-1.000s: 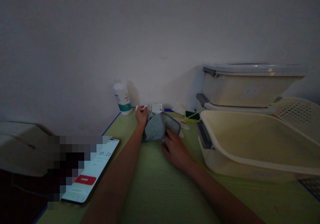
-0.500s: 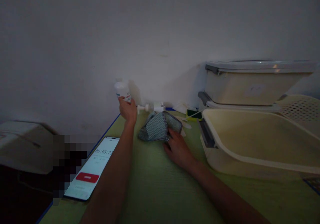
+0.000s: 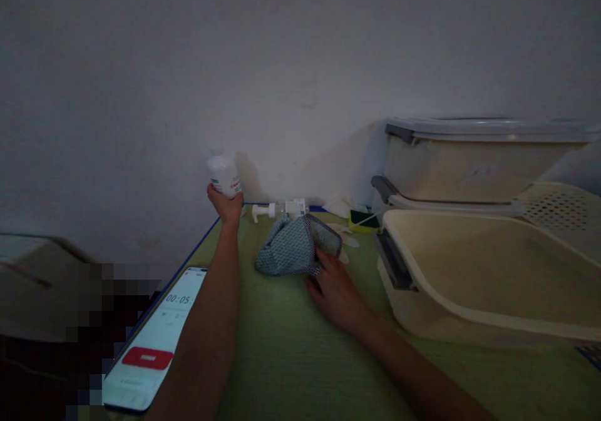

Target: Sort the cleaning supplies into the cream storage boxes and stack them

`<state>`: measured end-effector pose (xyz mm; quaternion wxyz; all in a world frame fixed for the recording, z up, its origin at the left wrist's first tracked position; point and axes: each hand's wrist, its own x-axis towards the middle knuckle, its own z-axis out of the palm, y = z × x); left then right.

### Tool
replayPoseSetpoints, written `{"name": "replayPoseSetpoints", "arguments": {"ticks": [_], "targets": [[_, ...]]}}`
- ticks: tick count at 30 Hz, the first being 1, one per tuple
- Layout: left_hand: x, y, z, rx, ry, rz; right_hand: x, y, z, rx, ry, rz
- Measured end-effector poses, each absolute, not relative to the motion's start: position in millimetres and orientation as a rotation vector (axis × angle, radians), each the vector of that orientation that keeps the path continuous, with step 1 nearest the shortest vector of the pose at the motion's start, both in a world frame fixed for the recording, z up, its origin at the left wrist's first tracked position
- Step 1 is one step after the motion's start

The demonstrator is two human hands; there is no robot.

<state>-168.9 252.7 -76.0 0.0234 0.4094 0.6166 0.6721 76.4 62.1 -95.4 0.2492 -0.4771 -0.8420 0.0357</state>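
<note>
My left hand [image 3: 226, 204] is closed round the lower part of a white bottle [image 3: 224, 172] with printed lettering, held upright at the table's far left corner by the wall. My right hand [image 3: 335, 286] has its fingers closed on the right edge of a blue-grey cloth [image 3: 287, 249], which lies folded and bunched on the table. Just behind the cloth, a clear pump bottle [image 3: 282, 209] with a white label lies on its side, its pump pointing left.
A phone [image 3: 150, 346] showing a timer lies beside my left forearm. On the right stand a cream bin [image 3: 399, 321] and a lidded storage box [image 3: 451, 167]. A yellow-green sponge [image 3: 362, 221] and white crumpled material [image 3: 342, 205] lie near the wall. The green table [image 3: 291, 358] has a blue edge.
My left hand and the white bottle have shifted slightly left and down in view. My right hand stays at the cloth. The view has tilted a little.
</note>
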Motion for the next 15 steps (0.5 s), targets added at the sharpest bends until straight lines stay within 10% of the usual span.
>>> {"name": "replayPoseSetpoints", "arguments": {"ticks": [15], "targets": [[-156.4,247.2,-75.2,0.966,2.004,1.912,75.8,63.5,-96.0,-1.306,-2.290,0.118]]}}
